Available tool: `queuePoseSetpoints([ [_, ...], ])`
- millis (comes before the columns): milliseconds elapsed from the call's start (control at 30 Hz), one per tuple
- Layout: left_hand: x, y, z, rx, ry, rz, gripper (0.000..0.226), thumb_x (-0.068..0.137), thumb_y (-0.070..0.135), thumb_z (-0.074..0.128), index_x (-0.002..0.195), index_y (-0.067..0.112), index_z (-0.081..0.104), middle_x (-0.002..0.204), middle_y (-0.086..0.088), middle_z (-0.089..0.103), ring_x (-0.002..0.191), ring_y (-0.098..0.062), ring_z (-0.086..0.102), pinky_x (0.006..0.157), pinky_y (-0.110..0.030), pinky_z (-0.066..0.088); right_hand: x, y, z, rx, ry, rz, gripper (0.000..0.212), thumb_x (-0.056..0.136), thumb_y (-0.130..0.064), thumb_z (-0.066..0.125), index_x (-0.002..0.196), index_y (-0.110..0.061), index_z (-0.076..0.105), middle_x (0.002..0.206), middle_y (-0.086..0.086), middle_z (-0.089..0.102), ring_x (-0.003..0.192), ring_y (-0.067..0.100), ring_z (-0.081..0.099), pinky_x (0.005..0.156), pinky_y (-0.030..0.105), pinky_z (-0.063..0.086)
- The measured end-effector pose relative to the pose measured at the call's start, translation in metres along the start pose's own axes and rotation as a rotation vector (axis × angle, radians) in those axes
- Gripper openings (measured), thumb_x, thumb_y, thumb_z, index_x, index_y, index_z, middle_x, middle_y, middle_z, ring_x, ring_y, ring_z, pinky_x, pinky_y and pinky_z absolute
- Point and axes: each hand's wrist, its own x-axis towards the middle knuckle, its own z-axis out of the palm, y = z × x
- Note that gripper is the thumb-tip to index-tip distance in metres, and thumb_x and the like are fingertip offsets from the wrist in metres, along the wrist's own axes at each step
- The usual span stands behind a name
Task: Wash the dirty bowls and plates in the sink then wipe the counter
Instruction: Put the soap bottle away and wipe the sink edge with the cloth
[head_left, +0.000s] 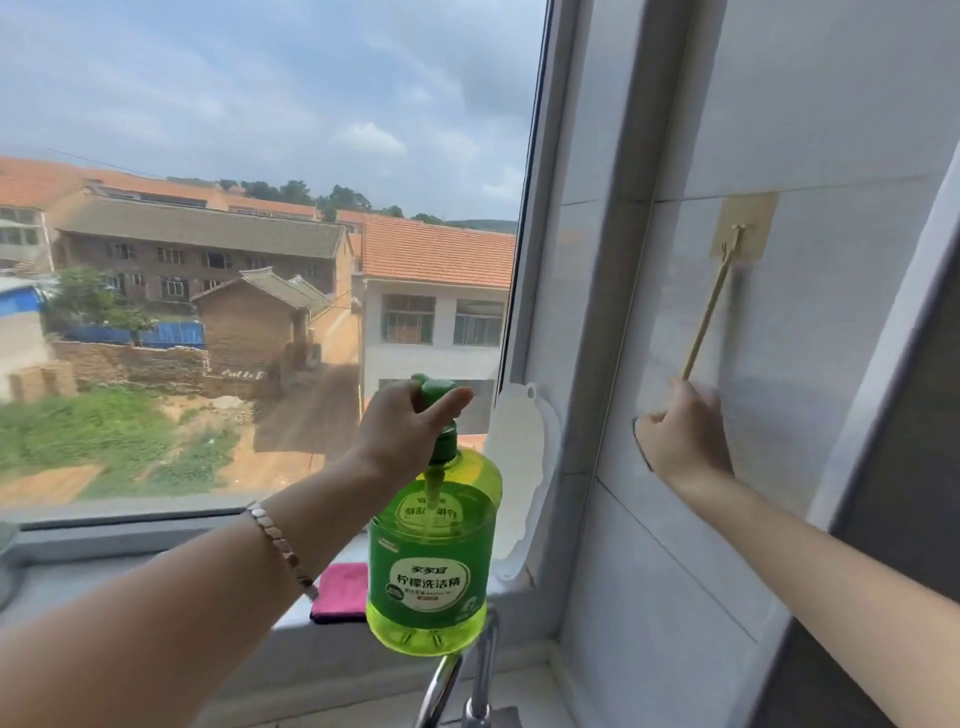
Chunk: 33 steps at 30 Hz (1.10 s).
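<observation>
Up by the window, the left hand (410, 431) has the green soap bottle (431, 561) by its neck. The fingers (451, 402) are curled round the pump stem just under the green pump head (439, 388), with one finger pointing out to the right. The bottle hangs below the hand, upright or nearly so, in front of the glass. Its base is in the air above the chrome tap (467, 670). A metal bracelet (283, 545) sits on that wrist. Behind the bottle a folded pink cloth (343, 592) lies on the window sill (156, 566), and a white flat board (519, 478) leans against the window frame just to the right. Over at the tiled wall, the right hand (685, 441) is closed round the lower end of a thin wooden stick (709, 312). The stick's top hangs from a small hook on a stick-on pad (745, 228). A dark edge shows under the fist (I cannot tell what it belongs to)
</observation>
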Motion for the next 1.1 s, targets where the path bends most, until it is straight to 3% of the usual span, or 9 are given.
queuePoseSetpoints([
  [67, -0.006, -0.009, -0.012, -0.039, 0.017, -0.029, 0.026, 0.087, 0.031, 0.062, 0.09, 0.005, 0.063, 0.086, -0.013, 0.063, 0.075, -0.019, 0.056, 0.068, -0.024, 0.047, -0.026, -0.005, 0.015, 0.002, -0.073, -0.068, 0.051, 0.085, -0.002, 0.049, 0.135, -0.004, 0.04, 0.144, 0.017, 0.021, 0.114, 0.034, 0.048, 0.091, 0.028, 0.038],
  [167, -0.013, -0.023, -0.036, -0.083, 0.07, -0.075, 0.022, 0.086, 0.028, 0.062, 0.089, 0.006, 0.062, 0.088, -0.014, 0.063, 0.078, -0.019, 0.056, 0.068, -0.023, 0.046, -0.05, -0.019, 0.044, -0.018, -0.133, -0.097, 0.051, 0.084, -0.005, 0.051, 0.134, -0.007, 0.04, 0.148, 0.017, 0.01, 0.131, 0.03, 0.032, 0.102, 0.033, 0.035],
  [267, -0.02, -0.035, -0.059, -0.046, 0.075, -0.068, 0.019, 0.085, 0.028, 0.063, 0.085, 0.009, 0.062, 0.092, -0.016, 0.064, 0.078, -0.018, 0.057, 0.064, -0.018, 0.046, -0.067, -0.037, 0.069, -0.002, -0.214, -0.1, 0.048, 0.084, -0.007, 0.052, 0.131, -0.009, 0.044, 0.144, 0.016, 0.021, 0.132, 0.03, 0.032, 0.106, 0.035, 0.032],
  [333, -0.022, -0.042, -0.071, -0.03, 0.043, -0.061, 0.016, 0.085, 0.028, 0.063, 0.081, 0.013, 0.06, 0.087, -0.011, 0.063, 0.074, -0.014, 0.057, 0.061, -0.014, 0.046, -0.076, -0.051, 0.083, 0.042, -0.317, -0.113, 0.039, 0.085, -0.008, 0.051, 0.124, -0.012, 0.052, 0.135, 0.012, 0.038, 0.125, 0.026, 0.041, 0.098, 0.028, 0.035],
  [467, -0.021, -0.06, -0.1, -0.002, 0.054, -0.121, 0.018, 0.083, 0.028, 0.064, 0.077, 0.011, 0.06, 0.082, -0.008, 0.061, 0.074, -0.016, 0.055, 0.064, -0.019, 0.046, -0.092, -0.073, 0.121, 0.136, -0.619, -0.104, 0.022, 0.088, -0.009, 0.047, 0.105, -0.012, 0.062, 0.103, 0.006, 0.061, 0.091, 0.018, 0.054, 0.063, 0.017, 0.039],
  [733, 0.01, -0.128, -0.158, -0.008, 0.239, -0.315, 0.02, 0.082, 0.028, 0.068, 0.073, 0.013, 0.058, 0.094, -0.012, 0.064, 0.089, -0.024, 0.058, 0.083, -0.033, 0.049, -0.118, -0.084, 0.225, -0.061, -1.192, -0.03, 0.026, 0.089, -0.004, 0.043, 0.107, -0.002, 0.061, 0.085, 0.011, 0.063, 0.073, 0.021, 0.058, 0.056, 0.023, 0.042],
  [933, 0.061, -0.18, -0.157, 0.027, 0.273, -0.339, 0.033, 0.083, 0.029, 0.067, 0.096, 0.0, 0.063, 0.087, -0.005, 0.062, 0.073, -0.011, 0.055, 0.061, -0.017, 0.042, -0.112, -0.072, 0.291, -0.136, -1.235, -0.05, 0.025, 0.086, -0.003, 0.041, 0.096, -0.011, 0.063, 0.08, 0.006, 0.063, 0.066, 0.015, 0.058, 0.049, 0.017, 0.043],
  [1000, 0.08, -0.195, -0.153, 0.035, 0.286, -0.344, 0.038, 0.083, 0.031, 0.067, 0.099, -0.003, 0.063, 0.092, -0.009, 0.062, 0.075, -0.014, 0.054, 0.068, -0.022, 0.042, -0.105, -0.069, 0.307, -0.155, -1.215, -0.074, 0.024, 0.086, -0.003, 0.041, 0.094, -0.013, 0.062, 0.078, 0.003, 0.063, 0.064, 0.013, 0.058, 0.05, 0.017, 0.044],
  [1100, 0.101, -0.217, -0.144, 0.057, 0.281, -0.343, 0.028, 0.084, 0.031, 0.066, 0.093, 0.005, 0.059, 0.091, -0.008, 0.059, 0.079, -0.018, 0.054, 0.076, -0.029, 0.041, -0.095, -0.065, 0.326, -0.181, -1.18, -0.115, 0.028, 0.086, -0.003, 0.042, 0.101, -0.009, 0.064, 0.08, 0.004, 0.064, 0.066, 0.016, 0.058, 0.067, 0.026, 0.051],
])
